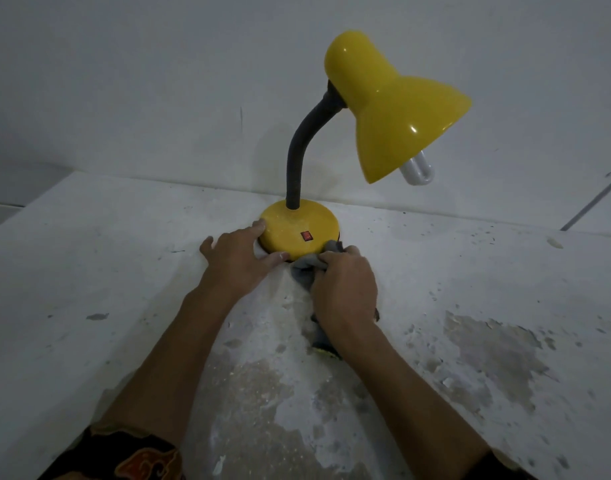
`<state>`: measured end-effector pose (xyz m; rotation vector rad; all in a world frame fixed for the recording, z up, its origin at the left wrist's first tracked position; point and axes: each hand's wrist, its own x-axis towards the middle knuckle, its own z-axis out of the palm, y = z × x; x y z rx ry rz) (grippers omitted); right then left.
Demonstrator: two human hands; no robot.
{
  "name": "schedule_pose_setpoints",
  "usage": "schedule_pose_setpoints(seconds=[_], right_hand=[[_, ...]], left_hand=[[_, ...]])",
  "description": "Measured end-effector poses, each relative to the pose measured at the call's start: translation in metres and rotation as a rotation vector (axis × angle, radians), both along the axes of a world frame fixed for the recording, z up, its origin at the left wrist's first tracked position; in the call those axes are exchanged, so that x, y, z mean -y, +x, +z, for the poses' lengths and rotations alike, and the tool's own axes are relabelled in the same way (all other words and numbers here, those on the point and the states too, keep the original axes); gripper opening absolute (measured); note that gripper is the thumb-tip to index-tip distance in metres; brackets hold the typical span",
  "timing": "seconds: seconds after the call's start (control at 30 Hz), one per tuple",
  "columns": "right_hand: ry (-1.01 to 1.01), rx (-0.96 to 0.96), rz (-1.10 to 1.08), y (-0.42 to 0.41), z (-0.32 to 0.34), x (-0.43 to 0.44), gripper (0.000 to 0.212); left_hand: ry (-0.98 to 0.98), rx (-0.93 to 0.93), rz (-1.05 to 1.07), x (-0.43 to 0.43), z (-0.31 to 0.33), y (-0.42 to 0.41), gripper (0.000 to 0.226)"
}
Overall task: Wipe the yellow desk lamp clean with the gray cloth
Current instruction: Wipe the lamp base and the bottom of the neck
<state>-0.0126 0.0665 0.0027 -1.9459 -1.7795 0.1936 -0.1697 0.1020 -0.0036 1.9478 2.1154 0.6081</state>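
**Cloth at the lamp base**

Your left hand [236,259] braces the lamp [299,226] base on the counter [89,271], fingers spread wide against its near-left rim. Your right hand [344,285] has its fingers closed around the cloth [306,263], pressing it to the base's front edge.

No readable text; the red switch's [306,236] marking is blurred.

Both bare forearms reach forward; the left hand [236,259] lies flat with fingers spread, the right hand [344,289] is curled closed, knuckles up.
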Motion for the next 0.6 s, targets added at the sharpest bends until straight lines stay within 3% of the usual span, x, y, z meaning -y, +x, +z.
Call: schedule_pose_setpoints(seconds=[0.13,0.23,0.4,0.6], right_hand=[[0.052,-0.011,0.091,0.003,-0.003,0.004,0.021],[0.063,-0.121,0.206,0.024,-0.001,0.002,0.023],[0.152,-0.238,-0.022,0.059,0.012,-0.014,0.032],[-0.026,-0.095,-0.010,0.022,0.011,-0.012,0.015]], left_hand=[[-0.019,-0.026,0.011,0.000,0.001,0.001,0.080],[-0.029,0.004,0.008,0.000,0.001,-0.001,0.080],[-0.035,0.016,0.009,0.001,0.002,0.001,0.079],[-0.027,0.022,0.017,0.001,0.002,0.001,0.078]])
